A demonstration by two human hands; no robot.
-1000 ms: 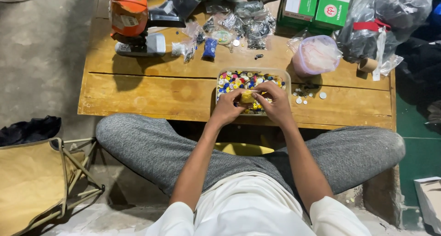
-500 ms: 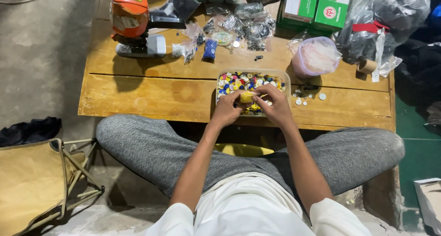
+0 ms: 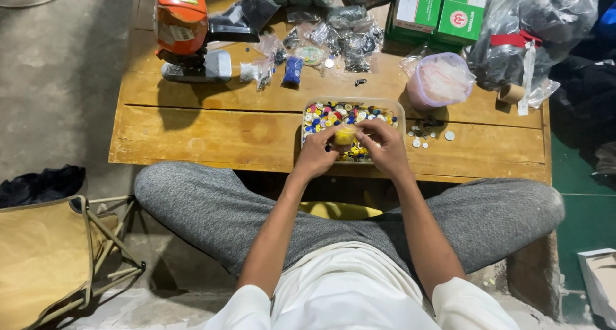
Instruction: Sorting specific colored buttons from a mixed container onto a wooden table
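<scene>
I sit cross-legged at a low wooden table [image 3: 212, 134]. A clear plastic tray [image 3: 350, 104] full of small coloured round pieces stands at the table's near edge. Over the tray, my left hand [image 3: 316, 153] and my right hand [image 3: 384, 147] meet around a small yellow piece [image 3: 344, 135]. Both hands pinch it between the fingertips. The near half of the tray is hidden under my hands.
An orange and grey machine [image 3: 186, 31] stands at the back left. Small plastic bags [image 3: 340, 38] lie behind the tray. A pink-filled clear tub [image 3: 439, 79], green boxes [image 3: 443, 9] and a dark bag [image 3: 539, 28] are at the right. A folding stool [image 3: 58, 259] stands left.
My hands have stayed over the tray, fingers shifting slightly around the yellow piece. Nothing else has moved.
</scene>
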